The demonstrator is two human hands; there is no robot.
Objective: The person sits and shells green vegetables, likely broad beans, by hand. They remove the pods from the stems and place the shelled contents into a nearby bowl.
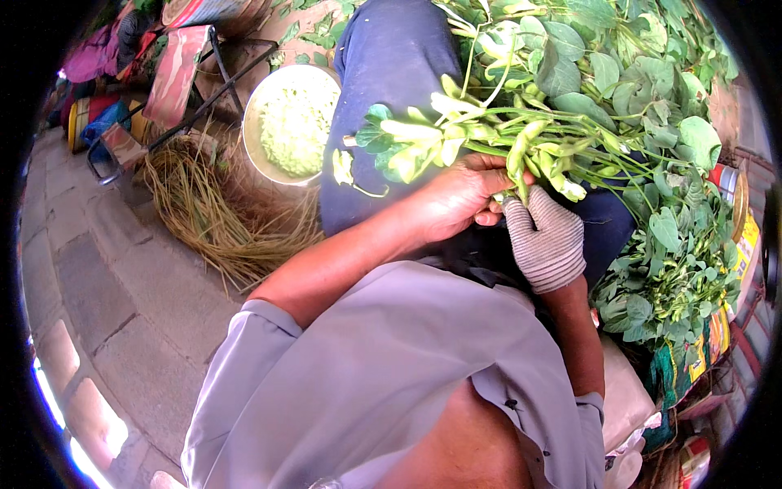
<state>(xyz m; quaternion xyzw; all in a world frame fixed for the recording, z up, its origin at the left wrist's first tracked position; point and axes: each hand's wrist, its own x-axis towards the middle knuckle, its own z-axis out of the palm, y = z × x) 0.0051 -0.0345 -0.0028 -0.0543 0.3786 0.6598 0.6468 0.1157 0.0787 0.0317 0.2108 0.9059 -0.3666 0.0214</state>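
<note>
My bare left hand (461, 197) holds the stems of a bunch of soybean plants (482, 131) with green pods. My right hand (545, 238), in a grey striped glove with the fingertips bare or hidden, pinches at a green pod (521, 153) beside my left fingers. The bunch lies over my lap and dark blue trouser legs. One opened-looking pod (343, 167) rests on my left thigh. To the left of that leg stands a round metal bowl (252, 131) of pale green shelled beans (293, 131).
A heap of leafy soybean plants (647, 67) fills the upper right, with more (678, 263) on a printed sack (702, 360). At left are a coil of dry straw (208, 220), a folding stool (177, 79) and stone paving (140, 305).
</note>
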